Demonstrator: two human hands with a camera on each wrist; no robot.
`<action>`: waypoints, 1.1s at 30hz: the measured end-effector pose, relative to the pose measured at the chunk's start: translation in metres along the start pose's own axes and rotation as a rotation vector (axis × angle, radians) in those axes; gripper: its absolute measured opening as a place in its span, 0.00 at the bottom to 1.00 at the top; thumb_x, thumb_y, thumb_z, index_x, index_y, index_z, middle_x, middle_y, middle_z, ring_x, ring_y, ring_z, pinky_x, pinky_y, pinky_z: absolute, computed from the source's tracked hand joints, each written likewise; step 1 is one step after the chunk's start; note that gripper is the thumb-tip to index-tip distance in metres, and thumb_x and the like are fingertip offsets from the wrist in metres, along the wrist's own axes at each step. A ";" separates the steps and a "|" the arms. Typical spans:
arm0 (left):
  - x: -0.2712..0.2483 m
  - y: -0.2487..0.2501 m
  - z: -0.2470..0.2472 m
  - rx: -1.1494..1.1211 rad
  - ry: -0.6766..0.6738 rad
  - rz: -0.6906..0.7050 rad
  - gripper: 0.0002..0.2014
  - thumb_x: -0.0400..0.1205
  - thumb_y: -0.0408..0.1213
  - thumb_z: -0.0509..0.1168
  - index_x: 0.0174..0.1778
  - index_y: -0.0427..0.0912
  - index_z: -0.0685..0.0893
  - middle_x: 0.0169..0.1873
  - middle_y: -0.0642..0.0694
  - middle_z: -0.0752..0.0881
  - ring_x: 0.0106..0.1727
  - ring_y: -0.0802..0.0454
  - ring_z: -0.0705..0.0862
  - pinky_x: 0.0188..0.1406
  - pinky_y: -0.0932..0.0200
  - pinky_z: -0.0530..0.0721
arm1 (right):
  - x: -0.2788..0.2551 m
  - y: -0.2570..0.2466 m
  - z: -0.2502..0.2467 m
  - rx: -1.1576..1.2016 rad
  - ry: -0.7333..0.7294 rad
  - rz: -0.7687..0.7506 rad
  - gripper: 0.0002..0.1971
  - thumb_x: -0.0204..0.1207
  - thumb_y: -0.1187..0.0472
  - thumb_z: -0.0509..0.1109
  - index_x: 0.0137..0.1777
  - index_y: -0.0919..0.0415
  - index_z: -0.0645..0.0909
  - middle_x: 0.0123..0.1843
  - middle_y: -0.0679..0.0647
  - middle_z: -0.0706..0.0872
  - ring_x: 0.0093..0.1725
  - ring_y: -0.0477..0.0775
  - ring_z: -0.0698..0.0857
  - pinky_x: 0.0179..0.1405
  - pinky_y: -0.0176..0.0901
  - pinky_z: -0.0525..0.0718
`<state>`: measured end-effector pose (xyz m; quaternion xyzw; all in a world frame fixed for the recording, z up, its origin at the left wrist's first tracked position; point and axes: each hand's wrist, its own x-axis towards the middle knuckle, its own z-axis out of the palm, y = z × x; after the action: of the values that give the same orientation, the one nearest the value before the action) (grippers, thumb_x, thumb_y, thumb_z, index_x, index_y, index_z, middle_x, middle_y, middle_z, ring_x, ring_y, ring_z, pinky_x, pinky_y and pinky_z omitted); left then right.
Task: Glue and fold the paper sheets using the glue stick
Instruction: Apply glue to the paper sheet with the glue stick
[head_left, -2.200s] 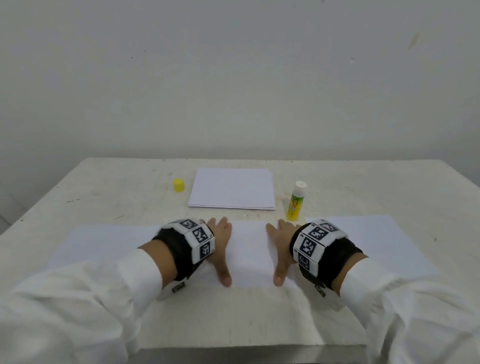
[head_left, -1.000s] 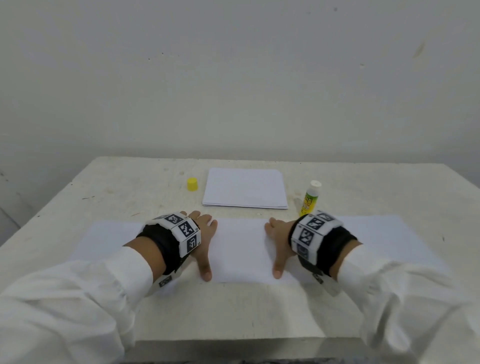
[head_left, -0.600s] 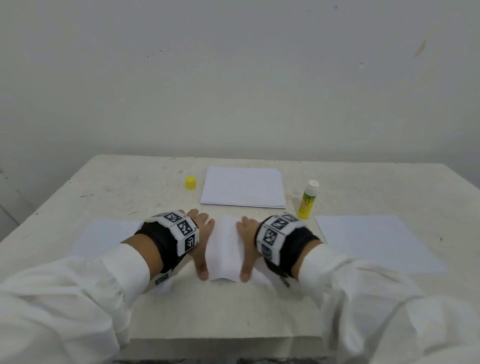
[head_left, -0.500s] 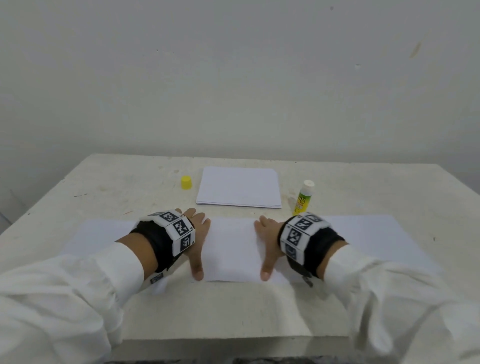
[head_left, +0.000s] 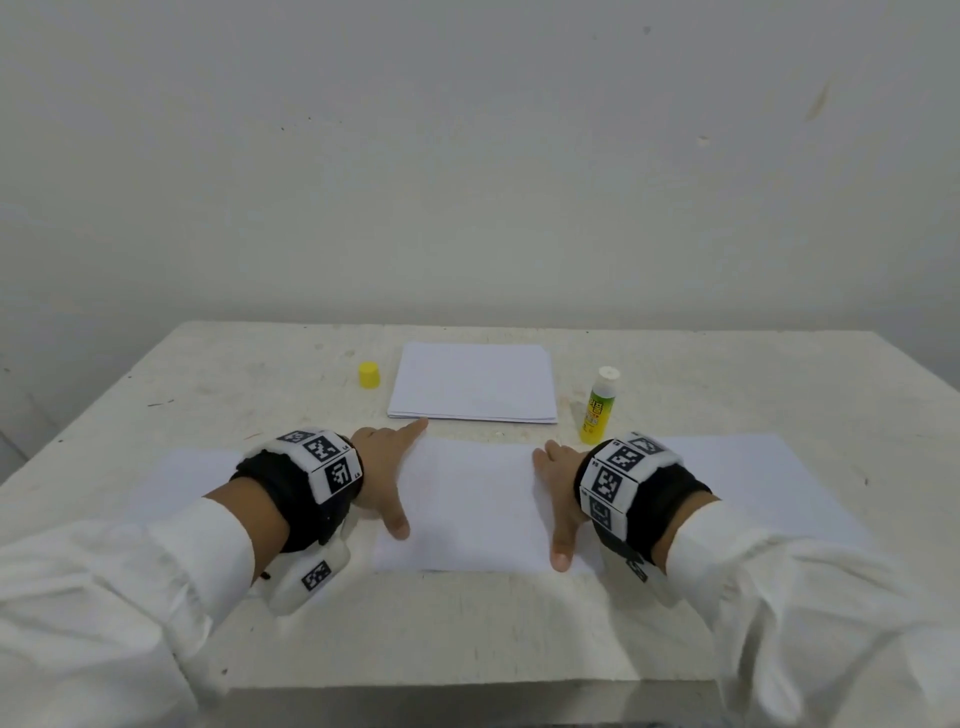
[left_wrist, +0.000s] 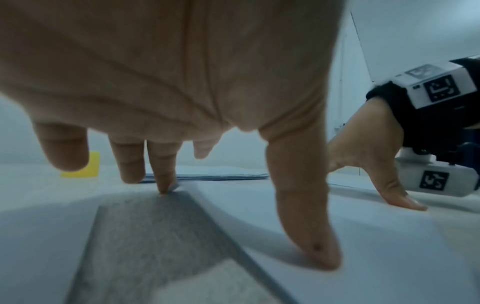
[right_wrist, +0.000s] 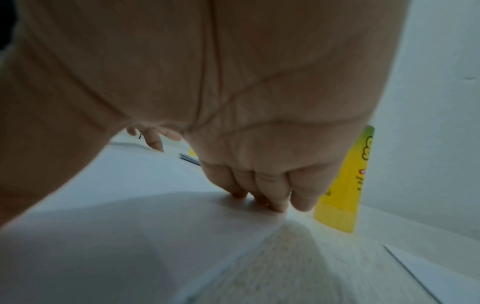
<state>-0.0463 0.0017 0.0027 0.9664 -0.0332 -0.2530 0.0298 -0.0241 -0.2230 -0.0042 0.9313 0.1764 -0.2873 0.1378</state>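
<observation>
A white folded sheet (head_left: 467, 504) lies flat in the middle of the table's near half. My left hand (head_left: 387, 483) rests on its left edge with fingers spread, the thumb (left_wrist: 311, 236) and a fingertip (left_wrist: 163, 185) pressing down. On the sheet's right edge my right hand (head_left: 558, 499) presses flat, with the fingers (right_wrist: 259, 189) held together at the far corner. The yellow-green glue stick (head_left: 600, 405) stands upright and uncapped just beyond my right hand, also seen close in the right wrist view (right_wrist: 345, 185). Its yellow cap (head_left: 369, 375) sits apart at the back left.
A stack of white paper (head_left: 472, 382) lies behind the folded sheet, between cap and glue stick. One flat sheet (head_left: 182, 478) lies under my left wrist and another (head_left: 737, 478) to the right. The table's front edge (head_left: 467, 686) is close to my arms.
Over the last second my right hand slid left toward the left hand, then back right. Both hands now sit wider apart on the sheet's edges, and the left index finger stretches toward the stack.
</observation>
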 end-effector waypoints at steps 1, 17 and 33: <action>-0.001 -0.001 0.000 -0.075 0.009 -0.001 0.65 0.65 0.49 0.81 0.83 0.54 0.34 0.79 0.44 0.64 0.79 0.43 0.62 0.76 0.48 0.65 | 0.001 0.000 0.001 -0.001 0.000 0.003 0.65 0.58 0.40 0.83 0.83 0.63 0.41 0.82 0.60 0.54 0.81 0.63 0.57 0.77 0.61 0.62; -0.020 -0.049 -0.020 -0.799 0.292 0.055 0.16 0.77 0.28 0.71 0.47 0.57 0.89 0.44 0.60 0.82 0.40 0.54 0.80 0.38 0.70 0.78 | -0.001 0.010 -0.006 0.992 0.345 0.061 0.24 0.71 0.63 0.73 0.67 0.52 0.74 0.63 0.53 0.74 0.61 0.55 0.78 0.58 0.44 0.80; 0.108 -0.023 -0.061 -0.296 0.116 -0.098 0.43 0.76 0.55 0.71 0.83 0.43 0.60 0.82 0.45 0.61 0.81 0.46 0.62 0.79 0.52 0.62 | 0.100 0.013 -0.075 0.601 0.158 0.341 0.23 0.63 0.44 0.75 0.51 0.59 0.80 0.63 0.57 0.83 0.59 0.60 0.83 0.61 0.49 0.80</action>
<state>0.0791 0.0187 0.0017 0.9650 0.0532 -0.2000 0.1613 0.0953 -0.1826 -0.0008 0.9657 -0.0641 -0.2261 -0.1103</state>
